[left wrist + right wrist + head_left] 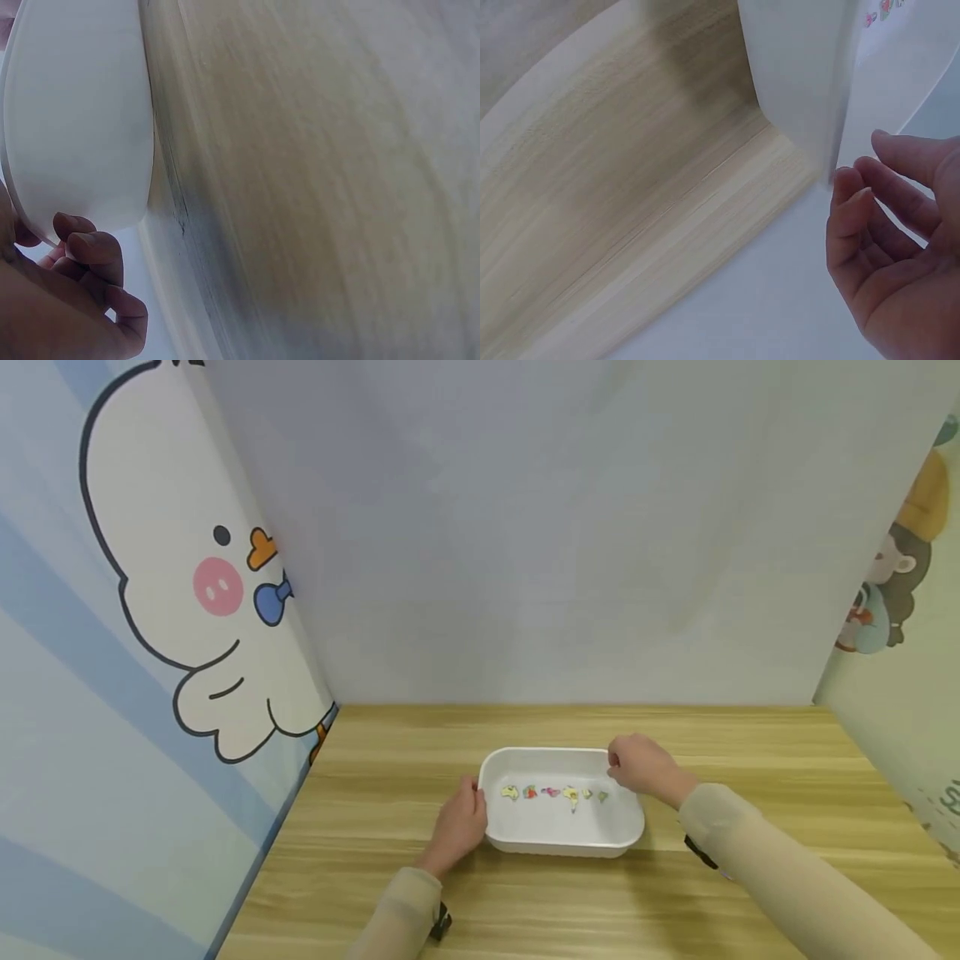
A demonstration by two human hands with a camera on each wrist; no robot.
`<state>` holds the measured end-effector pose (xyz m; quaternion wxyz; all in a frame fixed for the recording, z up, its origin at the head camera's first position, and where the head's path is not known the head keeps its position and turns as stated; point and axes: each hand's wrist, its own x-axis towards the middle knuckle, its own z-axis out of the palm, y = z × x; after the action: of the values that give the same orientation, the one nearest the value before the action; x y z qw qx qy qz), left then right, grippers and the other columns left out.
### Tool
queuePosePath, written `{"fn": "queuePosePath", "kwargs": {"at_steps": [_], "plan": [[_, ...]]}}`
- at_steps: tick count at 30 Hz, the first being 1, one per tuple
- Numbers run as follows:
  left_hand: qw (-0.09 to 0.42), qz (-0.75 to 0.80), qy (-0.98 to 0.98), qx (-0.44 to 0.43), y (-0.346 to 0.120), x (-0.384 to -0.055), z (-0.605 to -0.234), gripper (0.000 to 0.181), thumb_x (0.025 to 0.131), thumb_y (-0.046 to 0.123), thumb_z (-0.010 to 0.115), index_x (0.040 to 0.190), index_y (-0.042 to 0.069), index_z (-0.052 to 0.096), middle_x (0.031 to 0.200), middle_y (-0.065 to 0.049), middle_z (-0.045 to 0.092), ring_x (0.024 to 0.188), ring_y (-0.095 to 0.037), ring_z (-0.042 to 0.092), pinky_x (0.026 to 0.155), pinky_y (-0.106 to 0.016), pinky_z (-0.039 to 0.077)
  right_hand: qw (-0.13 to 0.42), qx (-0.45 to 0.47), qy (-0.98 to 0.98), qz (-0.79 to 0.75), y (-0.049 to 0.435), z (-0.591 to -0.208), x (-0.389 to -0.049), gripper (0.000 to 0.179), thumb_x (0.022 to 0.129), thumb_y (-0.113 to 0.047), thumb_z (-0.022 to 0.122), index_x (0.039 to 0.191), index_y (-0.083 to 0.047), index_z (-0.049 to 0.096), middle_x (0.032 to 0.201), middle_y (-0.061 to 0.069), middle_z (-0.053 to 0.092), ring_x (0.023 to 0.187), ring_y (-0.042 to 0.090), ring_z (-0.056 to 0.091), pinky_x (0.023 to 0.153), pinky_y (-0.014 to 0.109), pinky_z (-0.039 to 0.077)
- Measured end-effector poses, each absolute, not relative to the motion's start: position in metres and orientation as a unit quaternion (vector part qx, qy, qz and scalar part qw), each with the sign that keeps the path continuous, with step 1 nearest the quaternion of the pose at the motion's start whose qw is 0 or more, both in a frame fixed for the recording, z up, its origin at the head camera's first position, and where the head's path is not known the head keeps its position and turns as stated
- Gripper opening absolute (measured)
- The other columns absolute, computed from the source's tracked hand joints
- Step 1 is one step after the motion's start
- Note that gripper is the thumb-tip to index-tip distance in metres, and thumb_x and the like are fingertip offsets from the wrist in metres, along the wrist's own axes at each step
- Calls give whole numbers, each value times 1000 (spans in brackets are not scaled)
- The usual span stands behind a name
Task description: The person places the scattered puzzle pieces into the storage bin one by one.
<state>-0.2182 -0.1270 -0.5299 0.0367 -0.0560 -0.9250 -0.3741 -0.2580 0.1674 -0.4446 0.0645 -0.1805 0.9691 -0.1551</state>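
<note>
A white, rounded rectangular tray (555, 835) is in front of me in the head view. Inside it lies a row of several small, flat, sticker-like pieces (570, 793) in yellow, red, pink and green. My left hand (461, 817) grips the tray's left end, fingers bent at the rim. At the far right corner, my right hand (643, 766) pinches the rim, thumb toward the inside and curled fingers along the outer wall. The left wrist view shows the tray's outer side (79, 112) above the wood surface.
The wood-grain table (360, 860) runs back to a plain grey-white curtain (555, 543). A cartoon bird panel (172, 527) stands on the left, and another printed panel (885, 710) on the right. A dark band (441, 922) sits at my left wrist.
</note>
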Motion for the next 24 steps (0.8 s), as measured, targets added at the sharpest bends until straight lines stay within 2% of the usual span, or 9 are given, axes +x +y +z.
{"fn": "queuePosePath", "kwargs": {"at_steps": [13, 24], "plan": [[46, -377, -923, -59, -132, -219, -530, 18, 100, 13, 42, 110, 0, 50, 82, -10, 59, 70, -23, 56, 62, -39, 46, 7, -210, 961, -179, 190, -441, -250, 9, 86, -9, 68, 79, -7, 63, 71, -1, 56, 64, 15, 51, 58, 32, 45], [66, -375, -922, -76, -128, -218, -531, 14, 98, 9, 44, 106, 0, 50, 80, -11, 59, 68, -24, 56, 61, -41, 46, -2, -197, 965, -176, 211, -437, -240, 8, 84, -11, 69, 78, -8, 63, 71, -1, 56, 64, 16, 51, 59, 34, 45]]}}
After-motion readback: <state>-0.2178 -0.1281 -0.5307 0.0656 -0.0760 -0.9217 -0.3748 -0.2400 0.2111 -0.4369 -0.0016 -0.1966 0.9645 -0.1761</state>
